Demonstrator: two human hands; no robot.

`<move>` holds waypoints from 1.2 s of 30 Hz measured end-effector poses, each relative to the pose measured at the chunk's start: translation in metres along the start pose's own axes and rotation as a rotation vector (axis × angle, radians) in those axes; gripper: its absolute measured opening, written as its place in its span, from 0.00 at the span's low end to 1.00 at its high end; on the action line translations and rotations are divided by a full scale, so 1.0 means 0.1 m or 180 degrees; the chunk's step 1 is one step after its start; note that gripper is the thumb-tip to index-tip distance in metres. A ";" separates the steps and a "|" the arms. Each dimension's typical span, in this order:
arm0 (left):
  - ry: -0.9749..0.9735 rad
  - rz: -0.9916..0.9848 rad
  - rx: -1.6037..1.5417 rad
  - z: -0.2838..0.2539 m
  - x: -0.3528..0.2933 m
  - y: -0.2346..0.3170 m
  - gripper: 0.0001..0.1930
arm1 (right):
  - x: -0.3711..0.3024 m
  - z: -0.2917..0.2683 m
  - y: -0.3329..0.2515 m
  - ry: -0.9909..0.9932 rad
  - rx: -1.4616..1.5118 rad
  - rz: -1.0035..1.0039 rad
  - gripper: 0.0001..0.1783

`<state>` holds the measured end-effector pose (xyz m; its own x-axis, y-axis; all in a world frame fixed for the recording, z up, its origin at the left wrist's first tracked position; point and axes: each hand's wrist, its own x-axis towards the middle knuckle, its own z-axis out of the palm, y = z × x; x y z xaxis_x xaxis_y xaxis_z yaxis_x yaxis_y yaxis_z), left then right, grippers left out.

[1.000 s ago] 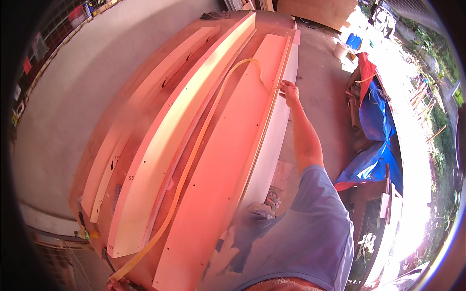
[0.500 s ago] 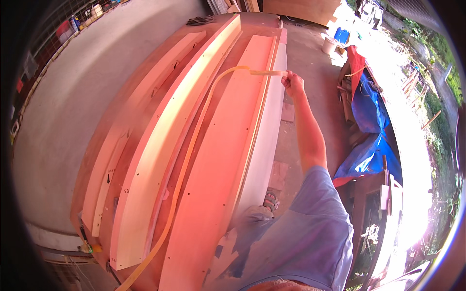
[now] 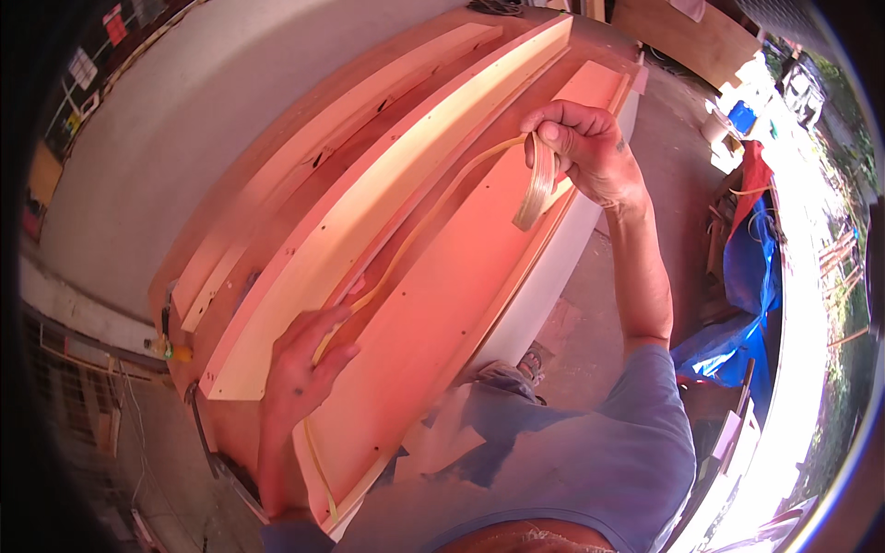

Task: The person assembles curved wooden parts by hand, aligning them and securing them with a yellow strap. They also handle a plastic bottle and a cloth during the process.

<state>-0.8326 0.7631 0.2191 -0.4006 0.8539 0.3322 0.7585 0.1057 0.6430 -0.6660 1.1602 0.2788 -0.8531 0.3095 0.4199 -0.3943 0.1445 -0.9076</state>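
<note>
Two hands are at one thin yellow strip [image 3: 537,189], stretched from the surface's [image 3: 238,431] near edge toward its far right corner. The right hand [image 3: 595,152] pinches it, thumb against fingers, one short end dangling. The left hand [image 3: 297,373], over the near edge, has thumb and fingers spread, strip between. Three long wooden pieces [image 3: 378,198] lie lengthwise, one along the right edge.

Yellowish strip [image 3: 536,195], blue-grey shirt [image 3: 590,452]
</note>
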 end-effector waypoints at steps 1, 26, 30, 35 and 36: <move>0.0181 0.0046 -0.0337 0.17 0.16 0.10 0.23 | -0.01 0.27 -0.04 -0.0150 -0.0223 -0.0031 0.11; 0.1435 0.0360 -0.2050 0.58 0.30 0.34 0.11 | -0.61 1.76 0.10 0.0018 -0.0672 -0.0426 0.15; 0.1504 0.0335 -0.1992 0.65 0.35 0.37 0.06 | -0.70 1.73 0.10 0.0086 -0.0505 -0.0422 0.15; 0.1535 0.0335 -0.1701 0.90 0.44 0.44 0.04 | -0.94 1.82 0.19 0.1340 -0.0979 -0.0564 0.12; 0.1473 0.0245 -0.1825 0.96 0.45 0.47 0.04 | -1.00 1.84 0.22 0.1348 -0.1074 -0.0538 0.12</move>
<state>-0.7661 0.8555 0.1979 -0.6290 0.5326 0.5664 0.4564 -0.3368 0.8236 -0.6521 0.9594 0.2168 -0.5486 0.5960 0.5864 -0.3232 0.4956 -0.8061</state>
